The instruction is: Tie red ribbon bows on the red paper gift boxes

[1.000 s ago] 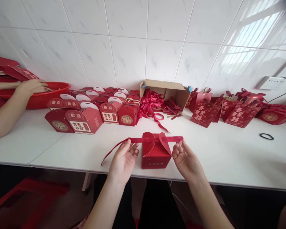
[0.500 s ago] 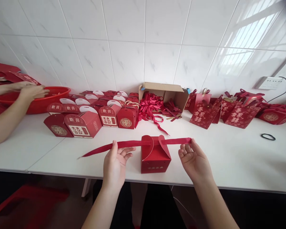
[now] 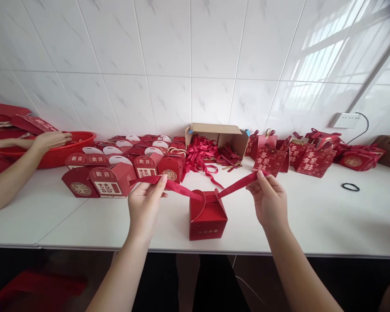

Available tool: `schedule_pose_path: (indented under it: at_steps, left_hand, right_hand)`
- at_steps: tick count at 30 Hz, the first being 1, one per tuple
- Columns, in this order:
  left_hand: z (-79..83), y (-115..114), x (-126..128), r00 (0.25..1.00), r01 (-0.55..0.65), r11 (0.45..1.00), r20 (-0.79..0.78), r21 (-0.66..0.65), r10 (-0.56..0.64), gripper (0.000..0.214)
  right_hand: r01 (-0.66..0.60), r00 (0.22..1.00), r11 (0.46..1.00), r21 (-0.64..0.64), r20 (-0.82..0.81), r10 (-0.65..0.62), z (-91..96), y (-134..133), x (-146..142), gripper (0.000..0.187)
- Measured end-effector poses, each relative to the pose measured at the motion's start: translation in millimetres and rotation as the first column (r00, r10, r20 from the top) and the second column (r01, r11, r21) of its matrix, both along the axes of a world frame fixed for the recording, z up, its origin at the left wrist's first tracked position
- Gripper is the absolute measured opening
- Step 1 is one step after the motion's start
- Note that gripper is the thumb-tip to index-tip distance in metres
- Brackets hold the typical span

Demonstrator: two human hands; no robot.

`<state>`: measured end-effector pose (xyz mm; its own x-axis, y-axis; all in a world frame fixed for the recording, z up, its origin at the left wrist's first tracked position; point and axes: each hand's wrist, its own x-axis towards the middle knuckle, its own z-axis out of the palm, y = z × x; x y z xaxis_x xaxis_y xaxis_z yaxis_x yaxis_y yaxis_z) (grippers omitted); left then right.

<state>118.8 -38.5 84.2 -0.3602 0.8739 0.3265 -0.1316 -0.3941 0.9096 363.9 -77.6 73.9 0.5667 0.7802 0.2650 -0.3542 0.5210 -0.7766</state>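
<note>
A small red gift box [image 3: 208, 219] with curved top flaps stands upright near the front edge of the table. Through the slots in its flaps runs a red ribbon [image 3: 178, 188], its two ends raised to either side in a shallow V. My left hand [image 3: 147, 201] is closed, pinching the ribbon's left part between thumb and fingers, with a short tail hanging past it. The right end is pinched in my right hand [image 3: 270, 197], also closed. Neither hand touches the box.
Several red boxes [image 3: 112, 177] stand at the left; beyond them another person's hand [image 3: 53, 139] reaches over a red basin [image 3: 65, 151]. A cardboard carton [image 3: 216, 128] of ribbons is behind, finished-looking red bags [image 3: 315, 162] at right, a black ring [image 3: 350, 187] nearer.
My left hand has gone from open under the ribbon to pinching it. Both hands have risen, lifting the two ribbon ends from nearly level into a V. The view has tilted up slightly.
</note>
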Motion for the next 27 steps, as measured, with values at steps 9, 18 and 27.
schedule_pose_path:
  at_steps: [9, 18, 27]
  left_hand:
    - [38.5, 7.6, 8.2, 0.952, 0.165, 0.978, -0.278, 0.128, -0.125, 0.036]
    - [85.2, 7.8, 29.6, 0.873, 0.405, 0.897, -0.367, 0.176, -0.322, 0.031]
    - [91.1, 9.7, 41.5, 0.848, 0.434, 0.889, -0.4, 0.146, -0.348, 0.029]
  right_hand:
    - [0.019, 0.911, 0.998, 0.053, 0.41, -0.039, 41.3, 7.8, 3.3, 0.021]
    - [-0.238, 0.824, 0.969, 0.072, 0.543, 0.162, 90.5, 21.1, -7.9, 0.02]
    - [-0.416, 0.775, 0.907, 0.067, 0.547, 0.316, 106.9, 22.6, -15.1, 0.018]
